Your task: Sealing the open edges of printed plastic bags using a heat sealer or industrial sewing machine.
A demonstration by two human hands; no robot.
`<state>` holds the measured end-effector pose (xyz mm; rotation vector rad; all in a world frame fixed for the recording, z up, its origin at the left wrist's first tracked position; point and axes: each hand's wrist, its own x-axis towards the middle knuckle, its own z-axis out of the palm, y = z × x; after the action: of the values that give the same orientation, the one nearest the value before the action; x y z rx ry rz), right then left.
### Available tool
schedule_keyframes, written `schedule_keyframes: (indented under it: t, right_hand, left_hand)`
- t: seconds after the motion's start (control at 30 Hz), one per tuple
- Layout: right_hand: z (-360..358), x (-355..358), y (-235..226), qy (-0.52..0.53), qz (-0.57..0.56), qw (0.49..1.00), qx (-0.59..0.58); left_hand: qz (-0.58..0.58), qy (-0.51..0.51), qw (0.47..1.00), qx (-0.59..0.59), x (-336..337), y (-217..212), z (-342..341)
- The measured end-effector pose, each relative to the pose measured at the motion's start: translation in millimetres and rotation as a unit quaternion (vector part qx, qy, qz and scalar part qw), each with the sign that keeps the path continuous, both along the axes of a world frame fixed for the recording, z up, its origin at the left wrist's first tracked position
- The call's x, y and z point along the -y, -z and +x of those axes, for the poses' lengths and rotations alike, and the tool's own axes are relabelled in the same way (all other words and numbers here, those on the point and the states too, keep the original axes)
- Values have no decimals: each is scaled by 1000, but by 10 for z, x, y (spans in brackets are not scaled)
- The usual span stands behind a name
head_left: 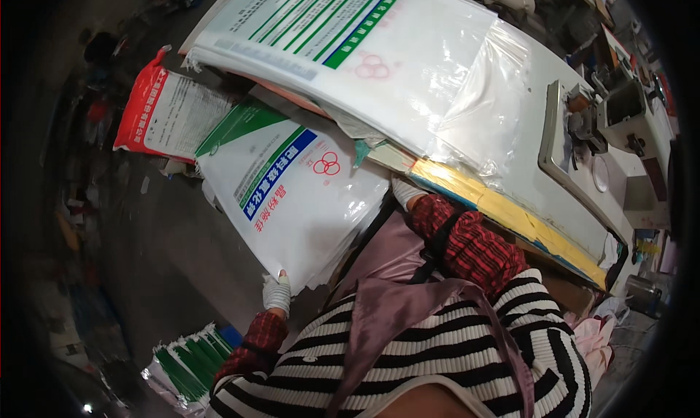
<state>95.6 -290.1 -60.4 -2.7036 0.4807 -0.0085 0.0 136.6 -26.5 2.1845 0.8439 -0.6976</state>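
Observation:
A stack of white plastic woven bags (313,206) with green and blue print slants in front of me, below the worktable's edge. At its near left corner my left hand (277,294), in a whitish glove, is closed on the bags, thumb on top. My right hand (405,192), also gloved, holds the stack's right corner close to the table edge; its fingers are partly hidden. Beyond the stack, a larger pile of similar white bags (408,112) lies on the table, with clear plastic film (485,90) over its right part.
A red and white filled sack (175,115) lies at the left, beyond the held bags. Yellow tape (503,206) covers the table's near edge. A sewing machine (620,119) stands at the right. Bundled green and white bags (193,367) sit at lower left.

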Motion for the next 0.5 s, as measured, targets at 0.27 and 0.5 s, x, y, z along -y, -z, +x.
schedule_keyframes:
  t: [0.27,0.5]
  right_hand:
    - [-313,62,-487,-137,13,987,-88]
    - [-998,555,-1675,-90,473,869,-113]
  left_hand:
    - [-51,-12,996,76,831,-160,-29]
    - [304,268,864,298,1084,-1138,754]
